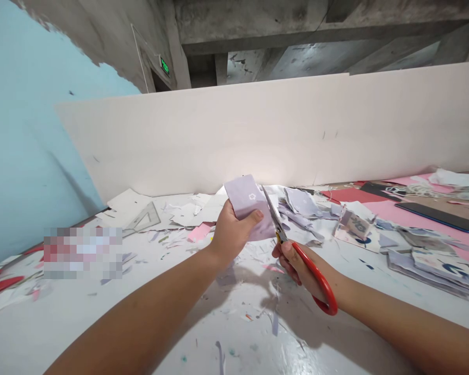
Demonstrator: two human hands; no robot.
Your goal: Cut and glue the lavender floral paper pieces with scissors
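Left hand (234, 234) clenched on lilac paper (244, 204), thumb across front, paper held up above table. Right hand (297, 265) grasping red-handled scissors (323, 284), fingers curled through handle, blades at paper's right edge. Under hands, white table (101, 333), paper scraps (300, 203) strewn over it. Far right, black phone (440, 216) on pink sheet (379, 208), printed paper stack (426, 271) nearer. Left, clear set square (143, 219).
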